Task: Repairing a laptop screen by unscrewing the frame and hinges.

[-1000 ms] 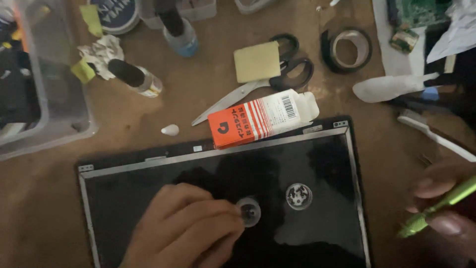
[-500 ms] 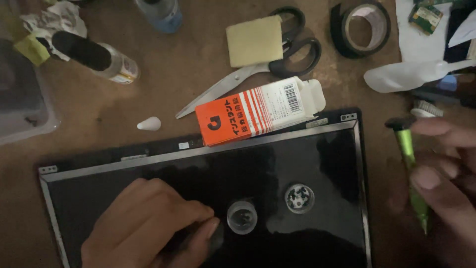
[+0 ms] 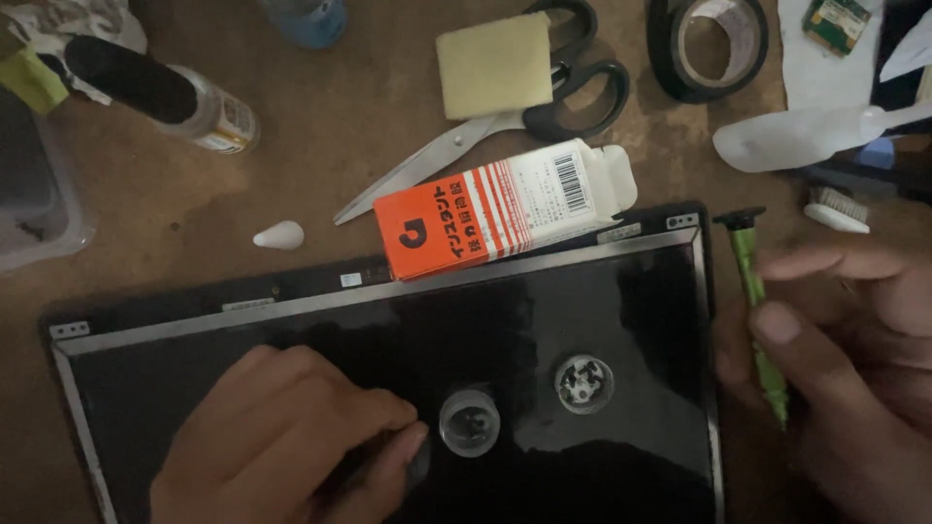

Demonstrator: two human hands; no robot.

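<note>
On black panel (image 3: 582, 311), near edge: left hand (image 3: 282, 446) curled, fingertips pinching small dark item beside clear round cap (image 3: 470, 423); item not identifiable. Second cap (image 3: 583, 384) just right. Right hand (image 3: 854, 369) grasping green screwdriver (image 3: 755, 311) at panel's right edge. Beyond: orange-white carton (image 3: 495, 209), scissors (image 3: 485, 126), yellow sponge (image 3: 495, 63), tape roll (image 3: 707, 44) on counter (image 3: 320, 136).

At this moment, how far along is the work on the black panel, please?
Looks done: two small round cups sit on the black panel, one with small parts inside. In hand: the left hand rests on the panel with fingertips at the nearer cup; the right hand holds a green screwdriver beside the panel's edge. Left: probably more work on the panel; the scissors and tape roll lie untouched.
</note>
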